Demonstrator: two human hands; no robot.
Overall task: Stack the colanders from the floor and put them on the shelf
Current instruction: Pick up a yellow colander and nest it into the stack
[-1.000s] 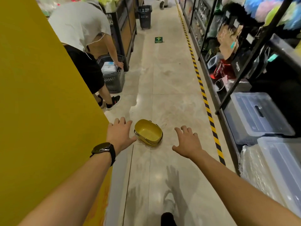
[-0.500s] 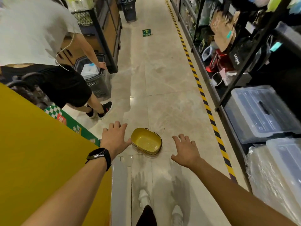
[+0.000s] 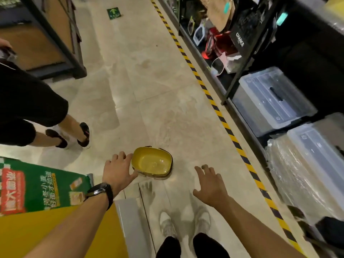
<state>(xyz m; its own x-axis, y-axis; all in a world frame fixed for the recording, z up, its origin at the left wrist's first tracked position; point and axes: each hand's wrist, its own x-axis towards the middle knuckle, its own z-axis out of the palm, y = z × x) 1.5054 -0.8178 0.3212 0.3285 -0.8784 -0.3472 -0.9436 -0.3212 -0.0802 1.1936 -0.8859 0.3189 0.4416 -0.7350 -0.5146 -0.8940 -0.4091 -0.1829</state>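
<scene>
A yellow colander stack (image 3: 151, 162) lies on the tiled floor (image 3: 152, 90) in the aisle, with a darker rim showing under the top one. My left hand (image 3: 118, 171), with a black watch on the wrist, reaches out with fingers spread right beside the colander's left rim; whether it touches is unclear. My right hand (image 3: 209, 183) hovers open to the right of the colander, a short gap away. Neither hand holds anything. The shelf (image 3: 247, 58) runs along the right side of the aisle.
Another person's legs (image 3: 61, 131) stand at the left. A yellow and green display stand (image 3: 37, 202) fills the lower left. Clear plastic storage boxes (image 3: 273, 101) sit on the low shelf at right. Yellow-black hazard tape (image 3: 223, 125) lines the floor. My white shoes (image 3: 184, 224) are below.
The view has tilted down and closer to the colander. Both hands have moved nearer to it, the left now at its rim. The other person has shifted left out of view.
</scene>
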